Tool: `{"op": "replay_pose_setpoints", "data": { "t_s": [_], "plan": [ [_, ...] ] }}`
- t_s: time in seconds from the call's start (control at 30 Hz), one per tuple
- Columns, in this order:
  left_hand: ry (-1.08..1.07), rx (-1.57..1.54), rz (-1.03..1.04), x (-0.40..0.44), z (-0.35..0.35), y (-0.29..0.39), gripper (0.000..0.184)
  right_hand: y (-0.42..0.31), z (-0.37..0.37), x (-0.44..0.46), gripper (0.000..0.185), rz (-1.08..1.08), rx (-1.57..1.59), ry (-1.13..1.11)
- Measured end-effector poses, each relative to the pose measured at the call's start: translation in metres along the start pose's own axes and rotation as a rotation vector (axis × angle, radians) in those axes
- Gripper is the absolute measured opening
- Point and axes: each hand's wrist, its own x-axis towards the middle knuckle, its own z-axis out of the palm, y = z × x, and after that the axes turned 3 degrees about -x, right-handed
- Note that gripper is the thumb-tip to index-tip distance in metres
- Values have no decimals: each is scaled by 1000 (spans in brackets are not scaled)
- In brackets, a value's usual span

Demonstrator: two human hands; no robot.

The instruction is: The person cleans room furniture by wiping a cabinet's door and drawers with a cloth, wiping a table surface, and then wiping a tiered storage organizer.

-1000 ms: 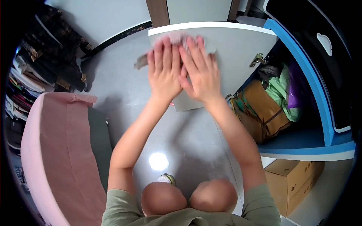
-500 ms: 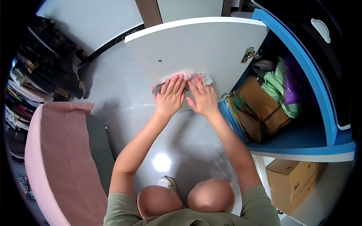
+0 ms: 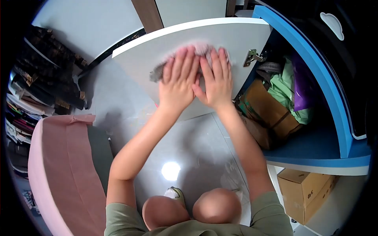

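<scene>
A pink and grey fluffy cloth (image 3: 203, 48) lies flattened against the inner face of a white cabinet door (image 3: 136, 55). My left hand (image 3: 178, 80) presses on it with fingers stretched out and flat. Beside it, my right hand (image 3: 215, 78) also lies flat on the cloth, fingers extended and thumb reaching toward the left hand. The palms and most of the cloth's middle are covered by the hands. Grey cloth shows past the left fingers. The door stands swung out on a metal hinge (image 3: 252, 58).
Right of the door is a blue cabinet (image 3: 287, 145) holding a brown bag (image 3: 271, 108), green plastic (image 3: 285, 84) and a purple bag (image 3: 303, 88). A cardboard box (image 3: 303, 192) sits below. A pink padded piece (image 3: 63, 161) stands left, near hanging clothes (image 3: 51, 67).
Both hands have slid upward on the door with the cloth beneath them. The door appears slightly further left in view.
</scene>
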Motion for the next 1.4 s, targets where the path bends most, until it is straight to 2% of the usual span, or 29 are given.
{"op": "replay_pose_setpoints", "data": {
  "t_s": [0.17,0.27,0.3,0.4,0.53,0.67,0.73,0.87,0.9,0.97,1.0,1.07,1.13,1.23,1.33,1.4],
  "plan": [
    [-186,17,200,-69,30,30,52,6,14,-96,59,132,-11,-209],
    [-210,63,199,-76,34,35,54,4,6,-98,59,133,19,-233],
    [-233,-5,172,-69,28,35,53,4,3,-92,60,127,29,-222],
    [-142,-178,57,-27,10,22,54,7,-12,-43,60,96,37,-155],
    [101,-97,-110,48,-11,15,52,11,-35,36,60,21,-15,-5],
    [145,-97,-121,62,-7,25,50,22,-34,37,64,47,-42,35],
    [37,-83,-15,48,0,32,52,27,-24,9,66,113,-20,51],
    [-94,-24,204,2,25,53,50,25,-12,-59,70,259,-33,-70],
    [-138,9,220,-3,24,56,60,24,-14,-64,69,265,-24,-103],
    [-208,-55,199,-8,27,58,59,25,-19,-71,69,284,-14,-167],
    [-242,-87,189,-7,27,59,59,27,-24,-66,68,259,-15,-134],
    [-156,-278,91,15,11,55,57,31,-37,-39,67,213,-17,-73],
    [-80,-353,15,49,-3,52,56,38,-46,-6,64,138,-46,99],
    [62,-205,15,88,-9,50,57,55,-49,32,63,53,-50,150],
    [59,-86,61,93,-2,53,57,66,-40,31,63,60,-11,180],
    [-5,-144,99,78,5,58,57,61,-35,14,64,111,20,182]
  ]
}}
